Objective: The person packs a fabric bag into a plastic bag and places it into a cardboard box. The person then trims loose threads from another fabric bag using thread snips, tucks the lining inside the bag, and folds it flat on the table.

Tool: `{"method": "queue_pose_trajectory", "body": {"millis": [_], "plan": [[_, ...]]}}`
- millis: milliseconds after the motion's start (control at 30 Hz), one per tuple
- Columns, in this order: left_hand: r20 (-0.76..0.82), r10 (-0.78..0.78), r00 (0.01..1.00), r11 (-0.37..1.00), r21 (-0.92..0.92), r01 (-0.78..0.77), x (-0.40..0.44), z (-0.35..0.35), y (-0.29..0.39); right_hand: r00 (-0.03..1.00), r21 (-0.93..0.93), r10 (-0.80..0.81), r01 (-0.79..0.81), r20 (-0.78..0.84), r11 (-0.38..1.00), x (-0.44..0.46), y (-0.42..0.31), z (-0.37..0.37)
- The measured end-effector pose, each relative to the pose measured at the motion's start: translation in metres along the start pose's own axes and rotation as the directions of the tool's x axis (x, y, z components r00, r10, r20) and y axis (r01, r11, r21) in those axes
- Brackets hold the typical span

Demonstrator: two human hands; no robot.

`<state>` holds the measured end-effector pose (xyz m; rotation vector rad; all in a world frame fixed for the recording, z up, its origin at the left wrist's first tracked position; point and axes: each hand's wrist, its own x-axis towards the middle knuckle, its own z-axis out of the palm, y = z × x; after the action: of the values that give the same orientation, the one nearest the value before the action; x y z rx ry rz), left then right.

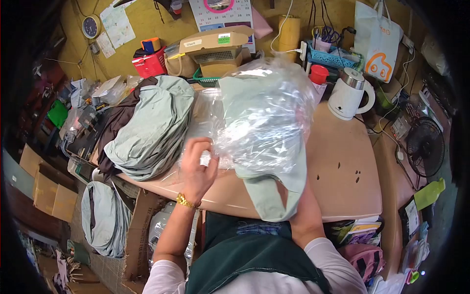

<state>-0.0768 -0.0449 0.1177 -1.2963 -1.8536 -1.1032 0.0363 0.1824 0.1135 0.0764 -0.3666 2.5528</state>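
Observation:
A pale green cloth piece [279,196] hangs partly out of a clear plastic bag [264,127] above the table's middle. My left hand [198,164] is at the bag's left side, its fingers curled together; what they pinch, if anything, cannot be made out. The forearm wears a gold bracelet. My right hand [306,208] is under the cloth's right side, with its fingers hidden by the cloth and bag. To the left lies a stack of folded pale green cloth [152,127], next to dark brown cloth [115,122].
On the pinkish-brown table [342,166], a white kettle [348,93] stands at the back right. A cardboard box [215,41] and a red container [150,63] are at the back. An open carton [137,235] sits below the left edge; a black fan [425,146] is far right.

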Motion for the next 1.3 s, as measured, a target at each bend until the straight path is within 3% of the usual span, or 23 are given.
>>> {"method": "queue_pose_trajectory", "body": {"millis": [67, 133, 200, 233, 300, 367, 433, 567, 633, 667, 700, 767, 833, 900, 933, 1000, 1033, 1100, 1167, 1200, 1233, 1267, 1300], "plan": [[0.159, -0.12, 0.98, 0.961, -0.23, 0.155, -0.012, 0.024, 0.005, 0.999, -0.033, -0.048, 0.047, -0.013, 0.998, -0.007, -0.015, 0.012], [0.255, 0.111, 0.961, 0.946, -0.324, -0.024, -0.034, 0.037, 0.018, 0.985, -0.191, -0.172, 0.166, -0.013, 0.967, -0.011, -0.034, 0.024], [0.485, 0.146, 0.862, 0.861, -0.492, 0.132, -0.053, 0.028, 0.053, 0.894, -0.615, -0.445, 0.381, 0.054, 0.691, -0.014, -0.061, 0.032], [0.516, 0.157, 0.842, 0.834, -0.526, 0.167, -0.062, 0.021, 0.065, 0.892, -0.617, -0.449, 0.383, 0.053, 0.687, -0.008, -0.085, 0.015], [0.517, 0.067, 0.854, 0.761, -0.58, 0.291, -0.073, 0.01, 0.068, 0.929, -0.91, -0.275, 0.321, 0.248, 0.263, 0.001, -0.123, -0.014], [0.468, -0.006, 0.884, 0.826, -0.496, 0.268, -0.069, 0.003, 0.063, 0.954, -0.942, -0.228, 0.247, 0.194, 0.229, -0.008, -0.126, -0.03], [0.41, -0.072, 0.909, 0.881, -0.401, 0.251, -0.063, 0.009, 0.061, 0.994, -0.992, 0.054, 0.097, 0.093, -0.078, -0.014, -0.115, -0.045], [0.452, 0.056, 0.89, 0.784, -0.572, 0.241, -0.052, 0.021, 0.066, 0.91, -0.992, 0.412, 0.09, 0.048, -0.084, -0.014, -0.065, -0.062], [0.654, 0.507, 0.562, 0.593, -0.738, 0.323, -0.04, 0.013, 0.081, 0.924, -0.975, 0.379, 0.128, 0.051, -0.181, -0.019, -0.049, -0.054], [0.644, 0.602, 0.471, 0.597, -0.755, 0.27, -0.03, 0.003, 0.083, 0.935, -0.948, 0.351, 0.158, 0.053, -0.276, -0.022, -0.042, -0.05], [0.644, 0.602, 0.471, 0.598, -0.755, 0.268, -0.02, -0.001, 0.072, 0.935, -0.948, 0.351, 0.16, 0.055, -0.276, -0.026, -0.038, -0.043], [0.883, 0.157, 0.442, 0.778, -0.387, 0.496, 0.007, -0.008, 0.043, 0.929, -0.91, 0.351, 0.245, 0.121, -0.335, -0.037, -0.03, -0.028], [0.598, -0.254, 0.76, 0.773, -0.346, 0.531, 0.038, 0.013, 0.02, 0.914, -0.89, 0.361, 0.313, 0.188, -0.33, -0.047, -0.019, -0.015], [0.283, -0.103, 0.953, 0.954, -0.242, 0.175, 0.044, 0.069, -0.021, 0.892, -0.823, 0.411, 0.37, 0.186, -0.431, -0.055, -0.006, 0.004], [0.282, -0.105, 0.954, 0.954, -0.241, 0.177, 0.047, 0.089, -0.032, 0.874, -0.795, 0.437, 0.415, 0.214, -0.442, -0.057, 0.001, 0.007], [0.764, -0.141, 0.629, 0.959, -0.052, 0.277, 0.055, 0.116, -0.04, 0.883, -0.772, 0.43, 0.403, 0.187, -0.492, -0.063, 0.007, 0.015], [0.763, -0.134, 0.632, 0.961, -0.056, 0.272, 0.066, 0.116, -0.025, 0.893, -0.746, 0.421, 0.389, 0.16, -0.541, -0.065, 0.007, 0.02], [0.774, -0.023, 0.633, 0.982, -0.101, 0.159, 0.088, 0.116, 0.013, 0.898, -0.714, 0.44, 0.325, 0.027, -0.62, -0.058, -0.002, 0.031], [0.624, 0.136, 0.769, 0.841, -0.483, 0.244, 0.099, 0.11, 0.07, 0.871, -0.606, 0.449, 0.249, -0.202, -0.755, -0.048, -0.01, 0.036], [0.485, 0.316, 0.815, 0.827, -0.562, 0.014, 0.098, 0.113, 0.101, 0.878, -0.538, 0.418, 0.241, -0.235, -0.808, -0.041, -0.012, 0.031], [0.472, 0.355, 0.807, 0.777, -0.629, 0.026, 0.086, 0.111, 0.136, 0.907, -0.46, 0.361, 0.231, -0.217, -0.857, -0.037, -0.014, 0.022], [0.431, 0.602, 0.672, 0.643, -0.761, -0.088, 0.067, 0.118, 0.155, 0.946, -0.395, 0.283, 0.203, -0.155, -0.896, -0.032, -0.017, 0.01], [0.465, 0.657, 0.593, 0.646, -0.753, -0.125, 0.051, 0.11, 0.18, 0.979, -0.327, 0.189, 0.155, -0.072, -0.932, -0.028, -0.022, -0.001]]}}
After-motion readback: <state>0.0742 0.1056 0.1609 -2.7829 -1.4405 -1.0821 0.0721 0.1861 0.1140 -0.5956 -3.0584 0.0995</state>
